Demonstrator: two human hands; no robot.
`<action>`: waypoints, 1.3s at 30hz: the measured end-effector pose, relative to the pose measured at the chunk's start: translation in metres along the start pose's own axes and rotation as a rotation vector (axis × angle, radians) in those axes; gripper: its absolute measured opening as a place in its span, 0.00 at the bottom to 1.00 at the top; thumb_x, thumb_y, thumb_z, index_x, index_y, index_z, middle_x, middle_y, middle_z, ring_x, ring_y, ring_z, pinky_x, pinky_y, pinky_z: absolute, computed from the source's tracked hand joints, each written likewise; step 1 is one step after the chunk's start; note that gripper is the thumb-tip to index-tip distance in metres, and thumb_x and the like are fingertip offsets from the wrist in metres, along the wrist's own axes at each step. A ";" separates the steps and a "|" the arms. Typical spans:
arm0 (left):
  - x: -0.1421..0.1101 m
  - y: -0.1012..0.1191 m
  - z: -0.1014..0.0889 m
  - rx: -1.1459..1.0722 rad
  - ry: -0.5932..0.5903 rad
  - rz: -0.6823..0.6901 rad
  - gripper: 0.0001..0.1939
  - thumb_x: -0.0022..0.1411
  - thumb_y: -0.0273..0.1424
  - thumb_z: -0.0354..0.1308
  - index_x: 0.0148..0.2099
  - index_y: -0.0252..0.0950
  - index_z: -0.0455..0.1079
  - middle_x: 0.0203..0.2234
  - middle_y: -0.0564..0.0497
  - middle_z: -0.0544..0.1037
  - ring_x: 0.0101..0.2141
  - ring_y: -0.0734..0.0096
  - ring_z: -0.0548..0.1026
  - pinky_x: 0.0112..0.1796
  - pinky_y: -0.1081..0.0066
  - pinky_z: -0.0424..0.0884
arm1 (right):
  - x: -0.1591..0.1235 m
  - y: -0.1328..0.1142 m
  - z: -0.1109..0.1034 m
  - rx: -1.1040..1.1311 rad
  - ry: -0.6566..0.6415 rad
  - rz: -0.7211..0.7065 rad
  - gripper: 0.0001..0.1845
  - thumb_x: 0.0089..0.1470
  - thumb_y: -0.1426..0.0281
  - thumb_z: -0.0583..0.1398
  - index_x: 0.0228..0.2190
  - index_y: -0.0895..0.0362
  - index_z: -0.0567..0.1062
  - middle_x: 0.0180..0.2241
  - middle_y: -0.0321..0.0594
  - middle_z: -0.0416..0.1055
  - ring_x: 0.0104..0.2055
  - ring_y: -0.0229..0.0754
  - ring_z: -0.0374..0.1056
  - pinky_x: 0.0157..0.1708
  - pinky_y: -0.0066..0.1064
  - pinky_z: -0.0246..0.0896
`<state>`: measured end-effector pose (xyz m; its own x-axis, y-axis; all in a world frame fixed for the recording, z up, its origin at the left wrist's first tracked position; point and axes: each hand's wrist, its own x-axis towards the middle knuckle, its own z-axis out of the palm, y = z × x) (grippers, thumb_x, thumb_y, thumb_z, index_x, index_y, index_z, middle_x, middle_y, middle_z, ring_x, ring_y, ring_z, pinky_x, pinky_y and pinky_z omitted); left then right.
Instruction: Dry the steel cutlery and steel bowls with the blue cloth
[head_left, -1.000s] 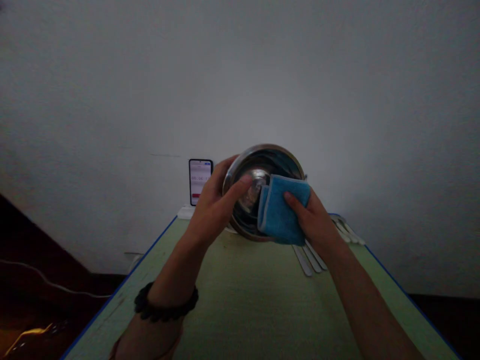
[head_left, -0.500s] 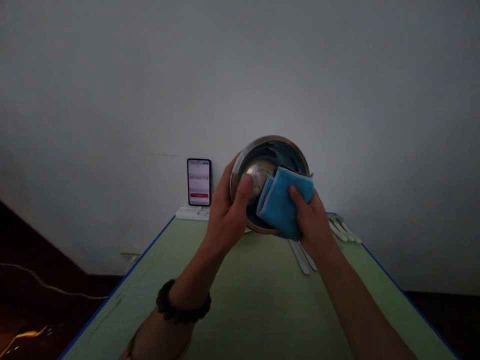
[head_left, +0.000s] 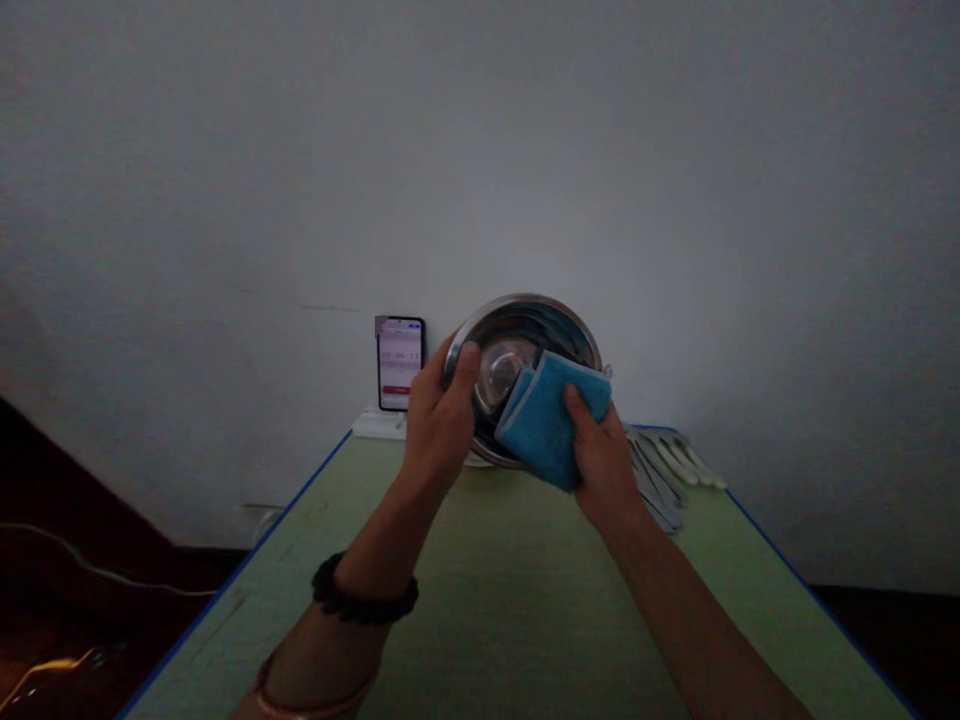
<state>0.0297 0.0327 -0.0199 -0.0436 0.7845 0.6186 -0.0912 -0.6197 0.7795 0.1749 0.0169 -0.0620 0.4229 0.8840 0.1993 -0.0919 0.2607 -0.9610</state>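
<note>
"What's the layout, biggest first?"

"A pale wall (head_left: pixel 480 150) behind a green, blue-edged surface (head_left: pixel 495 600). Over the far end, a stainless-steel bowl (head_left: pixel 499 375) is held tipped, its mouth toward the person."

"And the hands?"

"The left hand (head_left: pixel 442 430) is closed on the bowl's left rim, thumb over the edge, fingers behind. The right hand (head_left: pixel 604 460) is closed around a folded blue cloth (head_left: pixel 544 420), thumb in front (the fingers behind it are hidden), with the cloth across the bowl's lower right side."

"So which step is this?"

"Wiping the bowl, I'd judge. A further stroke would call for the left hand to steady or turn the rim while the right presses the cloth along the metal."

"Anything smaller around?"

"A phone (head_left: pixel 401 365) stands upright left of the bowl; to the right lie metal cutlery (head_left: pixel 656 490) and white-handled utensils (head_left: pixel 686 462)."
</note>
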 end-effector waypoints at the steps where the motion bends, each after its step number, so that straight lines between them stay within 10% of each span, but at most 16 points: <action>1: 0.000 0.001 0.001 -0.018 0.006 0.016 0.17 0.61 0.39 0.51 0.50 0.41 0.69 0.43 0.51 0.75 0.46 0.65 0.71 0.47 0.66 0.67 | 0.000 0.001 0.001 0.041 -0.027 0.038 0.28 0.46 0.51 0.57 0.46 0.52 0.64 0.42 0.42 0.71 0.40 0.45 0.69 0.35 0.37 0.66; 11: 0.002 0.018 -0.029 -0.185 -0.592 -0.370 0.17 0.57 0.37 0.55 0.48 0.38 0.72 0.33 0.48 0.79 0.35 0.60 0.76 0.39 0.63 0.71 | 0.008 -0.027 -0.031 -0.491 -0.295 -0.212 0.20 0.43 0.53 0.61 0.33 0.54 0.69 0.29 0.36 0.71 0.31 0.42 0.67 0.32 0.35 0.62; 19: -0.005 0.003 0.003 0.024 0.005 0.080 0.18 0.61 0.39 0.50 0.51 0.39 0.68 0.47 0.49 0.74 0.49 0.63 0.69 0.50 0.64 0.64 | -0.009 0.004 0.008 0.118 -0.098 0.236 0.27 0.47 0.52 0.57 0.46 0.53 0.65 0.45 0.43 0.72 0.38 0.46 0.71 0.32 0.37 0.68; 23: -0.003 0.007 0.005 -0.088 -0.146 0.075 0.21 0.60 0.42 0.50 0.53 0.40 0.65 0.51 0.49 0.70 0.52 0.62 0.66 0.52 0.63 0.62 | 0.002 -0.001 -0.008 0.084 -0.136 0.213 0.26 0.43 0.57 0.62 0.44 0.54 0.67 0.44 0.42 0.72 0.40 0.46 0.71 0.35 0.38 0.69; 30: 0.003 0.005 -0.024 -0.237 -0.531 -0.397 0.21 0.55 0.36 0.57 0.51 0.38 0.69 0.35 0.47 0.79 0.35 0.60 0.77 0.37 0.63 0.73 | 0.015 -0.018 -0.037 -0.292 -0.311 -0.071 0.23 0.42 0.56 0.64 0.39 0.53 0.70 0.34 0.38 0.74 0.34 0.45 0.70 0.34 0.38 0.66; 39: -0.010 -0.004 0.007 -0.030 -0.109 0.089 0.21 0.61 0.37 0.51 0.55 0.41 0.63 0.50 0.49 0.71 0.52 0.61 0.67 0.51 0.63 0.63 | -0.004 0.007 0.005 0.152 -0.037 0.178 0.27 0.47 0.53 0.58 0.47 0.53 0.65 0.46 0.44 0.71 0.41 0.48 0.71 0.33 0.40 0.69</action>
<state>0.0374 0.0276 -0.0287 0.0550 0.7183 0.6935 -0.1220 -0.6845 0.7187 0.1682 0.0169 -0.0687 0.3545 0.9343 0.0390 -0.2976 0.1522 -0.9425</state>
